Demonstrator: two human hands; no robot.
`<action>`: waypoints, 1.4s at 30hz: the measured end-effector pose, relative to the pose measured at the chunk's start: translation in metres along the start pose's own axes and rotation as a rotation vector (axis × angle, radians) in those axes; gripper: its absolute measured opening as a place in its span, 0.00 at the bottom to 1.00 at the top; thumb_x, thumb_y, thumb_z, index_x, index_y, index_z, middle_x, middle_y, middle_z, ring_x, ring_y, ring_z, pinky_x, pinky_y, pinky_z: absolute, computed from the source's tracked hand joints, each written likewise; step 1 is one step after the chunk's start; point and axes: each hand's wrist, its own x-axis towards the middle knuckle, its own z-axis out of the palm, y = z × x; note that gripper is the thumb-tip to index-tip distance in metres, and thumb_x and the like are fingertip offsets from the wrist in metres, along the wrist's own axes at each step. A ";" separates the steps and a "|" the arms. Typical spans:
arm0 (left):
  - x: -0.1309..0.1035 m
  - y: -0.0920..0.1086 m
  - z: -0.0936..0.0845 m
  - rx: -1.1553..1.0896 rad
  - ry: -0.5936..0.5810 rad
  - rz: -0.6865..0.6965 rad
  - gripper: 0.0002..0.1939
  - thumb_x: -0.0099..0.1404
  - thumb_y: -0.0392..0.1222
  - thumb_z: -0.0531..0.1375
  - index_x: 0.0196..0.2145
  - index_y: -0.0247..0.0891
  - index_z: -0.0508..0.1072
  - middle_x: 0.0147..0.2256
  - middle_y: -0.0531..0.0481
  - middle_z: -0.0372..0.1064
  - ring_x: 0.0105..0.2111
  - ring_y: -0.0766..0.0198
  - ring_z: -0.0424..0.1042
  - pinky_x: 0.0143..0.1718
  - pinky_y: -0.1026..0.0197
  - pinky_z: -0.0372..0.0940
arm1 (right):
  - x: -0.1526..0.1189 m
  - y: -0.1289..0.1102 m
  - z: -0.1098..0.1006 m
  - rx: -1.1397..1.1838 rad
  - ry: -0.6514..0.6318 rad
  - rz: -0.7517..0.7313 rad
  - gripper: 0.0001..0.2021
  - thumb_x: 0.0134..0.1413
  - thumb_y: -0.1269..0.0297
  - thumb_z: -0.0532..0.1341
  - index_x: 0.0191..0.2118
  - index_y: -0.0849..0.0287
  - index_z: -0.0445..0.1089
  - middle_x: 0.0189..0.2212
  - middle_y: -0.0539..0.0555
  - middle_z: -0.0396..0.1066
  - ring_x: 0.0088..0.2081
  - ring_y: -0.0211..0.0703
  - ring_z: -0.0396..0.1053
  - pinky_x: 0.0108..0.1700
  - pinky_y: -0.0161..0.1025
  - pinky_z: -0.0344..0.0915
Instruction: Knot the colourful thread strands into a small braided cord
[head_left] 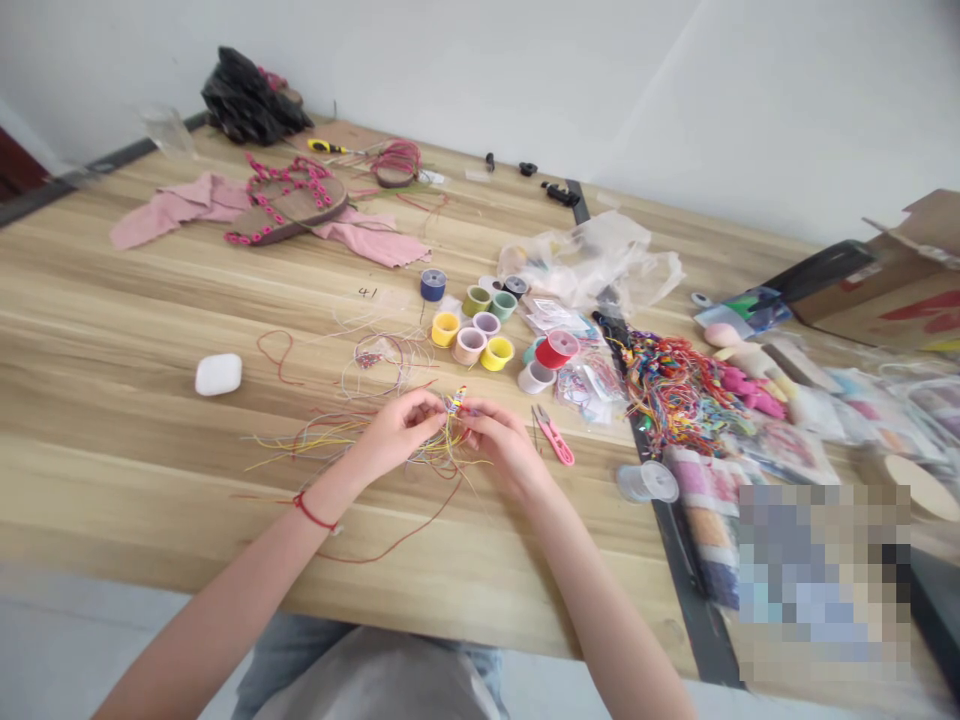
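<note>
Braided cord [455, 403], small and multicoloured, sits pinched between both hands just above the wooden table [150, 300], right in front of the person. Left hand [397, 430] has fingertips closed on the lower part of it; right hand [499, 440] grips from the other side, fingers curled in tight. Loose threads [330, 435] fan out from the braid across the wood, yellow, red and grey, all crossing each other.

That's the worry: those trailing strands look ready to tangle, and a forearm dragging over them could pull the braid loose, I'd judge. Pink thread snips [555, 437] lie just beside the right hand, blades toward it, so a careless sweep could catch them. Thread spools [472, 325] stand close beyond, easy to knock rolling.

How the strands are knotted is hard to tell; the fingers cover most of it. Further right, the heap of coloured cords [675, 390] blurs, and one patch at the table's edge is pixelated out.
</note>
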 end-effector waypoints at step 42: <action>-0.004 -0.005 0.002 0.267 0.096 0.133 0.05 0.63 0.41 0.60 0.33 0.38 0.74 0.21 0.58 0.55 0.22 0.69 0.55 0.25 0.65 0.52 | -0.002 -0.008 0.000 -0.028 -0.104 0.087 0.16 0.39 0.60 0.71 0.35 0.58 0.70 0.23 0.48 0.73 0.18 0.30 0.56 0.22 0.34 0.47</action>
